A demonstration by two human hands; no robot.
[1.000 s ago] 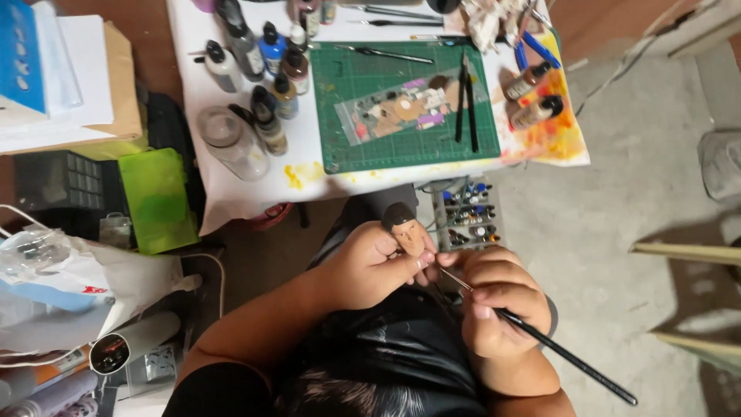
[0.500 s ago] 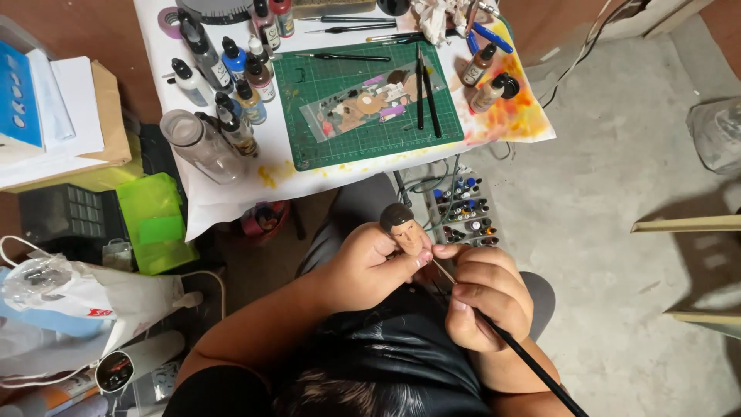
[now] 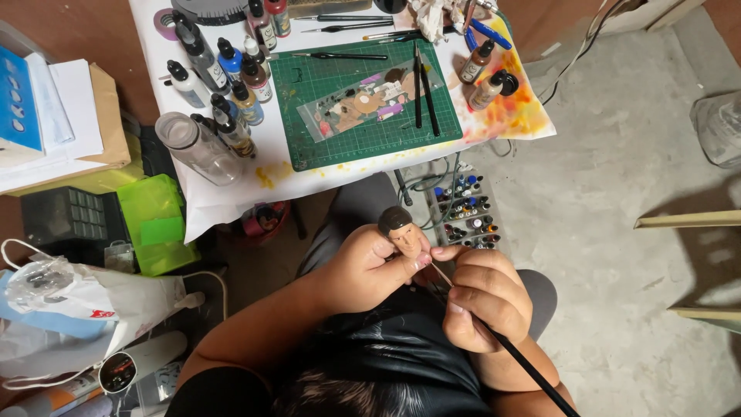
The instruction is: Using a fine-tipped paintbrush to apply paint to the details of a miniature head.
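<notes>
We grip the miniature head [image 3: 404, 231] in our left hand [image 3: 369, 266], fingers clamped around it, held above our lap in front of the table's near edge. Our right hand [image 3: 485, 297] pinches the paintbrush [image 3: 509, 351], tip at the figure's chin. We judge that bracing the two hands together, as they touch now, steadies fine strokes. The green cutting mat [image 3: 363, 100] and paint bottles [image 3: 224, 85] crowd the table, but open floor lies to our right
</notes>
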